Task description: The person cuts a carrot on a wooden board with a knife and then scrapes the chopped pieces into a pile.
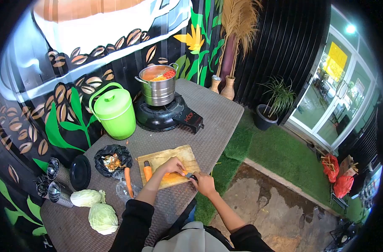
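On the wooden cutting board my left hand is closed over a piece of carrot, near its right end. My right hand is wrapped round the dark handle of a knife, whose blade points left toward my left fingers. Another carrot piece with a dark top lies on the board's left part, beside my left wrist. A whole carrot rests left of the board on a clear plastic bag.
A steel pot with chopped vegetables sits on a black stove. Beside it stands a green lidded container. A black bag of scraps, two cabbages, black plates and metal utensil holders are at the left.
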Demonstrator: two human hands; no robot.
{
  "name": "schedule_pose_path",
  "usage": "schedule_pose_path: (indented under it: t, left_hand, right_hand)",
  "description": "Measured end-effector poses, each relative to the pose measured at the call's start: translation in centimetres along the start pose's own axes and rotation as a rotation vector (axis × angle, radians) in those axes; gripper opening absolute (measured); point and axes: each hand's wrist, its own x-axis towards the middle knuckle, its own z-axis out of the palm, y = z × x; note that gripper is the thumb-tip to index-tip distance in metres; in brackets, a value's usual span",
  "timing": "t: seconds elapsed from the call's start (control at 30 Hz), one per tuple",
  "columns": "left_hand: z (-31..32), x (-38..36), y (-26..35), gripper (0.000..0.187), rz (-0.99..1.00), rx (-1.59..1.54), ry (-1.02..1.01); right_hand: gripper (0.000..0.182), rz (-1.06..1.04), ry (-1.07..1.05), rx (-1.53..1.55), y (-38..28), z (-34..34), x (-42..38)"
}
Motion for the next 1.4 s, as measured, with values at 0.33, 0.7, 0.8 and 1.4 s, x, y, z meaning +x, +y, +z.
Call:
schedule_pose_path:
  t: [0.33, 0.7, 0.8, 1.4]
  left_hand:
    - [0.0, -0.1, -1.3, 0.021, 0.117, -0.257, 0.153]
    - [-0.3, -0.3, -0.6, 0.021, 0.276, 0.254, 0.230]
    - [0.1, -0.1, -1.0, 0.022, 0.420, 0.387, 0.238]
    - [-0.2, 0.8, -1.4, 0.034, 0.325, 0.320, 0.038]
  right_hand:
    - [0.027, -0.045, -0.062, 0.103, 1.0, -2.0, -0.7]
    - [0.028, 0.322, 0.183, 0.374, 3.9, -2.4, -4.1]
    - [0.028, 0.357, 0.181, 0.386, 4.1, -1.9, -4.4]
    - [0.034, 0.456, 0.180, 0.422, 2.3, 0.5, -4.3]
